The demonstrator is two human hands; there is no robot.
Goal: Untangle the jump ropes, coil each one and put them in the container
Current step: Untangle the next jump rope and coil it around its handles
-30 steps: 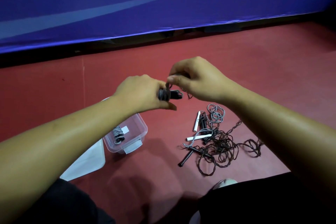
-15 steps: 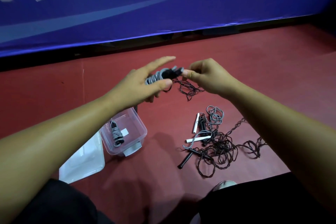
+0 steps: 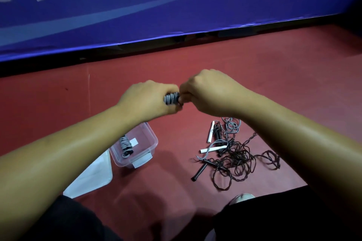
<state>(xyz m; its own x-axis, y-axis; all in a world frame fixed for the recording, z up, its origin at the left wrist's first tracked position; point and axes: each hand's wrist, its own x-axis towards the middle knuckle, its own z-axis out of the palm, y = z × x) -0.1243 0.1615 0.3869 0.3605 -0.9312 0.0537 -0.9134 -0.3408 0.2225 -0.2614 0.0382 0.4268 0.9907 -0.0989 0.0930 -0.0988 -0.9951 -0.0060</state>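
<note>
Two hands touching above red floor (image 3: 254, 84) | coiled grey rope (image 3: 172, 98) mostly hidden in gripping left hand (image 3: 147, 99) | right hand (image 3: 207, 92) pinches its end, fingertips unseen | left hand, splayed earlier, now clenched

The coiled rope (image 3: 172, 98) between your left hand (image 3: 145, 101) and right hand (image 3: 207, 92) shows grey windings and a black end. The container (image 3: 152, 140) is clear plastic with white labels. The stored coil (image 3: 126, 146) inside it is grey, with black at its near end. The lid (image 3: 94, 176) is white. In the tangle, you see a dark brown twisted cord (image 3: 240, 162), a pale grey cord (image 3: 232, 125), white handles (image 3: 210, 132) and a black handle (image 3: 199, 171). The floor (image 3: 274, 76) is red. The banner (image 3: 176, 15) is blue, with white lettering and a lighter blue band.
</note>
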